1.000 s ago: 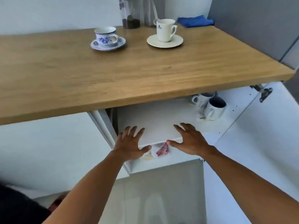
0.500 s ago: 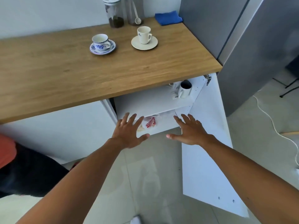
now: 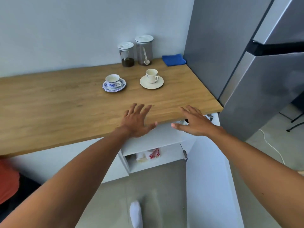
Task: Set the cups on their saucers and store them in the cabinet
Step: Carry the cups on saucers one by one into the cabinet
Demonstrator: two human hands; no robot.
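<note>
A blue-patterned cup (image 3: 112, 81) stands on its matching saucer (image 3: 122, 85) on the wooden counter (image 3: 49, 102). To its right a plain white cup (image 3: 151, 75) stands on a white saucer (image 3: 144, 83). My left hand (image 3: 137, 120) hovers flat and empty over the counter's front edge. My right hand (image 3: 193, 122) is spread and empty just off that edge, above the open cabinet (image 3: 158, 135). The cabinet door (image 3: 209, 178) hangs open to the right.
Two lidded jars (image 3: 126, 54) (image 3: 144, 50) and a folded blue cloth (image 3: 174, 59) sit at the counter's back. A grey fridge (image 3: 246, 63) stands right of the counter. A red-and-white packet (image 3: 153, 153) lies on the lower cabinet shelf. A cable (image 3: 273, 148) runs across the floor.
My view has risen from cabinet level to above the counter. Both hands have lifted from the cabinet shelf up to the counter's front edge, still empty.
</note>
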